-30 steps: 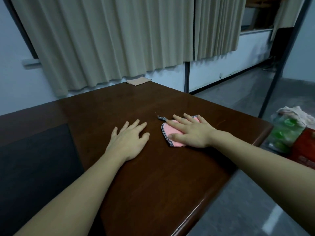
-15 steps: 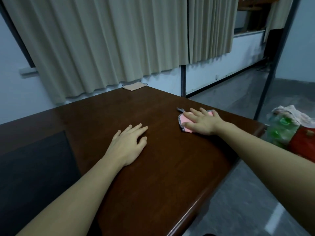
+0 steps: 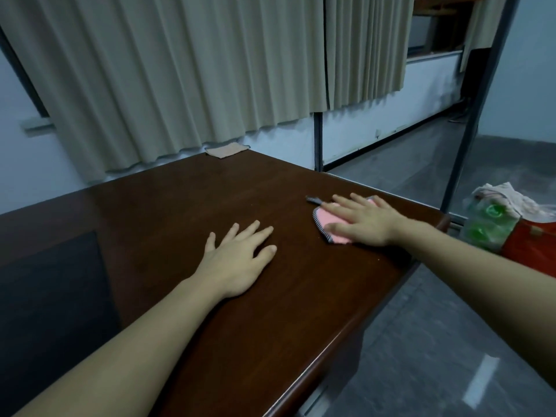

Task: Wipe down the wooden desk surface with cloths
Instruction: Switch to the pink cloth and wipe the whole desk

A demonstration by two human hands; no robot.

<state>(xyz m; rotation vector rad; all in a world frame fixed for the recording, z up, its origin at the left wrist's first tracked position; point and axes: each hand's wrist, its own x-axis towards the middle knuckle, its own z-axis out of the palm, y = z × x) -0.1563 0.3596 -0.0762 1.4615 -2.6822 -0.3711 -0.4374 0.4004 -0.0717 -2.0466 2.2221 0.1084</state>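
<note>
Your right hand (image 3: 365,224), fingers straight, presses pink cloth (image 3: 331,225) under fingers onto counter (image 3: 180,212); left hand (image 3: 237,260) flat, fingers spread.

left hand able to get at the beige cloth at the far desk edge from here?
Probably yes: bare desk lies between the left hand and the beige cloth, though it needs a long stretch.

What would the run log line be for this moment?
step: wiping | right hand: flat on pink cloth, near desk right edge | left hand: flat on desk | beige cloth: far edge, untouched

Head-worn view, down over desk (image 3: 186,212)
</note>
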